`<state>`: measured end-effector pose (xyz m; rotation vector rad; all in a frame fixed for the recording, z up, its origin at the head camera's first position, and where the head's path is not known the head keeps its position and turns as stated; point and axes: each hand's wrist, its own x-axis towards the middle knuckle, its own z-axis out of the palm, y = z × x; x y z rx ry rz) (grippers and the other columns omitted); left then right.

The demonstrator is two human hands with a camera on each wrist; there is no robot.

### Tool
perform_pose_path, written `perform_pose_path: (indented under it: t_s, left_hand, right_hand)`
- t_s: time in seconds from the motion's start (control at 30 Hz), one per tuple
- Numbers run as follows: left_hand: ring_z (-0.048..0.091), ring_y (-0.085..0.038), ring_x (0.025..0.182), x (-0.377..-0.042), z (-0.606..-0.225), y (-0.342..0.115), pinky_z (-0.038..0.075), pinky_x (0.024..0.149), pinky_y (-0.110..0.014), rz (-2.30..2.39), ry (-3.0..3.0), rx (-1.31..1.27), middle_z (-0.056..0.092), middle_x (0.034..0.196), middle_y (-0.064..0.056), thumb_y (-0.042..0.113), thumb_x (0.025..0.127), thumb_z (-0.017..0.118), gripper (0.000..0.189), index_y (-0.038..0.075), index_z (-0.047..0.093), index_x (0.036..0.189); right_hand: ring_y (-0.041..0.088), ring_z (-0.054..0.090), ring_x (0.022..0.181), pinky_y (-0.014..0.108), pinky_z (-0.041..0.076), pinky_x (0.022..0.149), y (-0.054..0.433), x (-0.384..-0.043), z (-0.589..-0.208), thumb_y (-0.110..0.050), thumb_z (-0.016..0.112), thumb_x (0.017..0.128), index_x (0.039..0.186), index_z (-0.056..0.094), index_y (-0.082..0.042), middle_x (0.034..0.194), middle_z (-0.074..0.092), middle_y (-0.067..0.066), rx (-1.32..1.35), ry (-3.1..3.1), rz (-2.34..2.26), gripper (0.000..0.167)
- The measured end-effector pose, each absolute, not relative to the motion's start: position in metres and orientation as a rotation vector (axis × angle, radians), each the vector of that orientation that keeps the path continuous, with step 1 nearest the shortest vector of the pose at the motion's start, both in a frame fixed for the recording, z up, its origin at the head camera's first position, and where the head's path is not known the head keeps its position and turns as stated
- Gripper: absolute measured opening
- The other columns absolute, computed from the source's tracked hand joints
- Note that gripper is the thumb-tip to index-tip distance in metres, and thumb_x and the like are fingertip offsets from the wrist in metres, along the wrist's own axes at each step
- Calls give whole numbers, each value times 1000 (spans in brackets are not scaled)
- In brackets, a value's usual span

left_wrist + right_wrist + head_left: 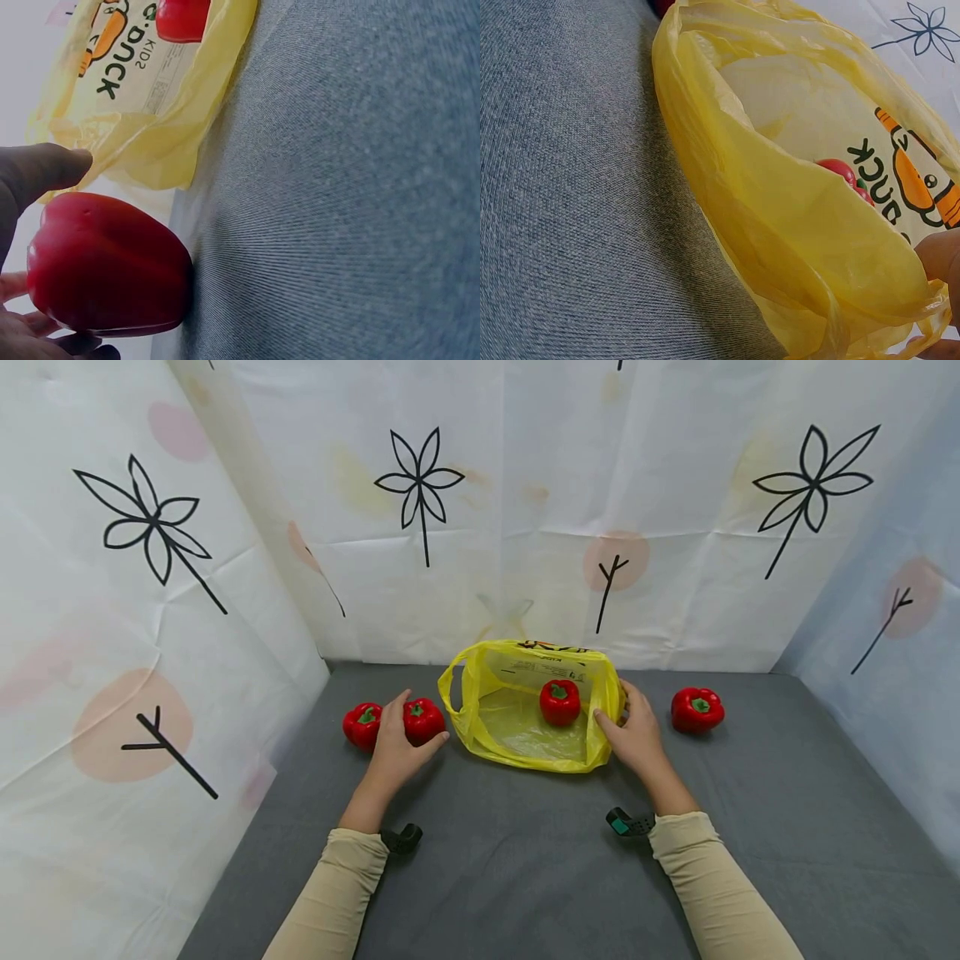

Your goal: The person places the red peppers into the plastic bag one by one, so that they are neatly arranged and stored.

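A yellow plastic bag (534, 760) lies with its mouth wide toward me, one red bell pepper (559, 702) inside it. My right hand (636, 731) grips the bag's right edge between thumb and fingers. To the bag's left, my left hand (397, 747) spreads around a second bell pepper (424, 722). In the left wrist view, the thumb (56, 166) stands off this pepper (112, 270), and the fingers are on its far side, partly hidden. Another bell pepper (363, 726) sits just left of that hand. A further bell pepper (697, 710) stands right of my right hand.
A grey cloth (517, 860) covers the table. White printed curtains (495, 527) rise behind it and at both sides. The bag's left handle loop (447, 687) stands up near the pepper by my left hand. Dark bands sit on both wrists.
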<state>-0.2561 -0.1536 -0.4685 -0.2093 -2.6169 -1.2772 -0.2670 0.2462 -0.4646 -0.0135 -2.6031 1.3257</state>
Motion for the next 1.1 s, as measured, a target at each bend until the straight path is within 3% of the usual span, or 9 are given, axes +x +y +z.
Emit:
perform_pose_path:
  t_s: [0.33,1.1]
  left_hand:
    - [32,-40,155,-258,-475,-156,39,121,-67,-1323,-2641,-171,30,167,-22,37,92,83,101,8,21,167]
    - [44,-40,145,-259,-479,-156,43,119,-64,-1285,-2598,-201,42,156,-23,27,94,82,86,4,34,160]
  right_hand:
    - [48,43,147,62,47,115,247,-268,-467,-23,65,105,166,27,-1,163,36,30,0,-2598,1334,75]
    - [49,43,146,63,48,114,246,-268,-466,-22,65,104,165,28,0,162,37,30,2,-2596,1329,75]
